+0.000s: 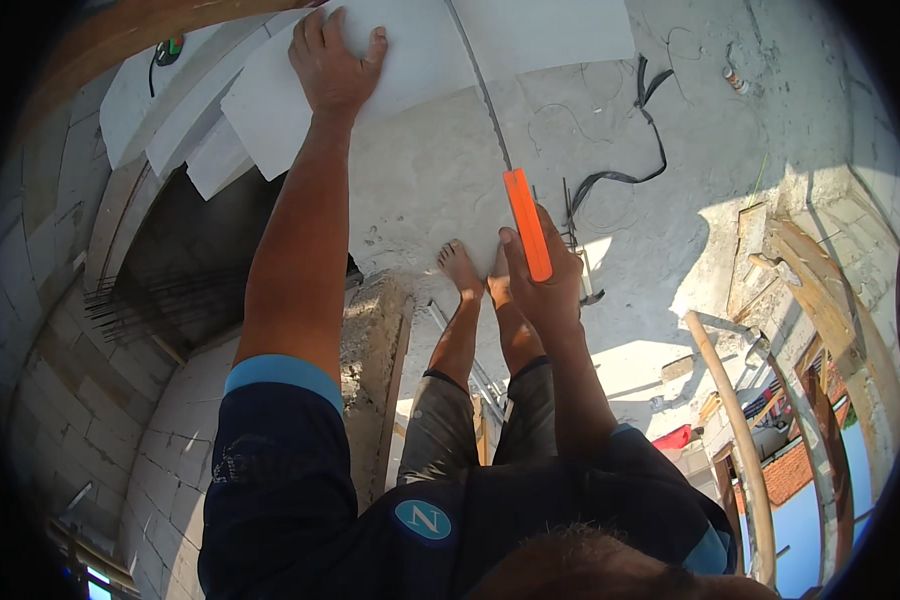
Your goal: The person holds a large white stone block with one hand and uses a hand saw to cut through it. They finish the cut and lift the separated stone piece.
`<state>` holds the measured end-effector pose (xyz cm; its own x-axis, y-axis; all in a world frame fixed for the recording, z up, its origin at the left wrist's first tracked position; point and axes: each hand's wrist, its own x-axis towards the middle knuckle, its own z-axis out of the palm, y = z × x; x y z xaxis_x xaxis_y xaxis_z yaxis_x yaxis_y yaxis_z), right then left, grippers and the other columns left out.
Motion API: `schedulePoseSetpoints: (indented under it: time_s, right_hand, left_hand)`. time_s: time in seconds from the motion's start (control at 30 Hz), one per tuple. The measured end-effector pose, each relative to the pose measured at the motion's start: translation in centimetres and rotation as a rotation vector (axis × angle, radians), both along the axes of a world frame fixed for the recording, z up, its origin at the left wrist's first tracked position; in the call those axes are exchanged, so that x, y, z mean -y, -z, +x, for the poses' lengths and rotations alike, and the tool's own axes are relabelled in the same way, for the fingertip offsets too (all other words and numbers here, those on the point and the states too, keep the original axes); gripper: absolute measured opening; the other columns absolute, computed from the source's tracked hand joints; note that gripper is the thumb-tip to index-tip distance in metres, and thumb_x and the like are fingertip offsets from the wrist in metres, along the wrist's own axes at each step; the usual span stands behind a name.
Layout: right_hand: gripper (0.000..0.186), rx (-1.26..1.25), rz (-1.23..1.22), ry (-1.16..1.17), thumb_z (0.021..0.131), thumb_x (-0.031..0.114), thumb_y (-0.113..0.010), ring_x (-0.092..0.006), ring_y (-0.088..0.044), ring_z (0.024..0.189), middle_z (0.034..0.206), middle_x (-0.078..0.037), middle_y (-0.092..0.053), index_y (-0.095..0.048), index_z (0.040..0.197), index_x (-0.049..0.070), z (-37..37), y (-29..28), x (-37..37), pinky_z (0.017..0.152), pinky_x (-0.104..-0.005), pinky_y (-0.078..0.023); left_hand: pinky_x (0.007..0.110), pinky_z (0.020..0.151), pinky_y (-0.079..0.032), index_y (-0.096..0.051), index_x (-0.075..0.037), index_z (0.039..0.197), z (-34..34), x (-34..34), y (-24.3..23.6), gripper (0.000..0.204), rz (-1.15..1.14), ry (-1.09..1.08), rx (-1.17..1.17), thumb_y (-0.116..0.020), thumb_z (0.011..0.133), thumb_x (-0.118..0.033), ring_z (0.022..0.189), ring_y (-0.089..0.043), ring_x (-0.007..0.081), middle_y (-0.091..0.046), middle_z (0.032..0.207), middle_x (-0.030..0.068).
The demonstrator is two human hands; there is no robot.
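A handsaw [526,222] with a bright orange handle is gripped in my right hand [552,280], fingers wrapped round it. Its long, narrow dark blade points away from me, and the far part reaches over a large white board [570,35]. Flat on the left part of that board rests my left hand [335,78], fingers spread and thumb out to the side. Whether the blade has cut into the board I cannot tell.
More white pieces [180,115] lie at the far left, with a green and black tape measure [170,48] on them. Below them is a dark opening with thin steel bars [160,305]. A black strap [620,178] lies on the concrete floor; wooden poles [735,430] stand at right.
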<state>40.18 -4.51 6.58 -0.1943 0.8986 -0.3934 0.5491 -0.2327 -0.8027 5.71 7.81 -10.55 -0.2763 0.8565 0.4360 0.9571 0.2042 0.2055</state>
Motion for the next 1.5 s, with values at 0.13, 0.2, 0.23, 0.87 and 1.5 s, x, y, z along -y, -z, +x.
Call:
schedulePoseSetpoints:
  time_s: [0.13, 0.2, 0.23, 0.87, 1.5]
  right_hand:
    - [0.042, 0.036, 0.039, -0.049, 0.099, 0.017, -0.073, -0.0138, -0.072, 0.076, 0.083, -0.010, -0.074, -0.063, 0.136, 0.001, 0.1, -6.5, -1.4, 0.069, -0.0292, -0.055]
    - [0.040, 0.100, -0.081, -0.083, 0.099, 0.018, -0.073, -0.0145, -0.073, 0.076, 0.082, -0.011, -0.073, -0.064, 0.135, 0.001, -1.8, -5.9, -5.4, 0.070, -0.0295, -0.056]
    - [0.039, 0.149, -0.203, -0.106, 0.100, 0.019, -0.072, -0.0152, -0.073, 0.076, 0.081, -0.012, -0.073, -0.064, 0.134, 0.001, -2.8, -5.3, -7.0, 0.070, -0.0299, -0.056]
    - [0.042, 0.063, -0.108, -0.039, 0.099, 0.022, -0.073, -0.0126, -0.063, 0.064, 0.073, -0.010, -0.067, -0.064, 0.134, 0.001, -7.7, -5.8, -10.4, 0.064, -0.0301, -0.052]
    - [0.029, 0.198, -0.237, -0.203, 0.098, 0.026, -0.072, -0.0335, -0.070, 0.065, 0.071, -0.017, -0.067, -0.066, 0.114, 0.002, -13.6, -8.1, -20.9, 0.060, -0.0413, -0.052]
  left_hand:
    - [0.055, 0.111, -0.037, -0.061, -0.007, 0.134, 0.8, 1.3, -0.2, 0.064, 0.038, -0.024, -0.007, -0.070, 0.091, -0.054, 0.136, -0.046, 0.0401, -0.053, 0.143, 0.0177]
    - [0.055, 0.111, -0.037, -0.060, -0.008, 0.135, 0.2, 1.1, -0.4, 0.065, 0.010, -0.027, -0.005, -0.071, 0.090, -0.054, 0.136, -0.046, 0.0395, -0.053, 0.143, 0.0169]
    - [0.055, 0.111, -0.037, -0.060, -0.007, 0.133, -0.5, 0.6, -0.5, 0.063, -0.042, -0.013, 0.023, -0.072, 0.090, -0.051, 0.135, -0.046, 0.0385, -0.053, 0.142, 0.0161]
    - [0.067, 0.116, -0.021, -0.040, 0.005, 0.150, -5.1, -0.4, 0.7, 0.106, -0.289, -0.670, 0.030, -0.055, 0.088, -0.079, 0.147, -0.030, 0.0436, -0.038, 0.155, 0.0280]
    - [0.075, 0.115, -0.016, -0.040, -0.001, 0.149, -4.7, -1.3, -1.3, 0.099, -0.433, -0.656, 0.140, -0.053, 0.090, -0.078, 0.149, -0.024, 0.0487, -0.035, 0.155, 0.0310]
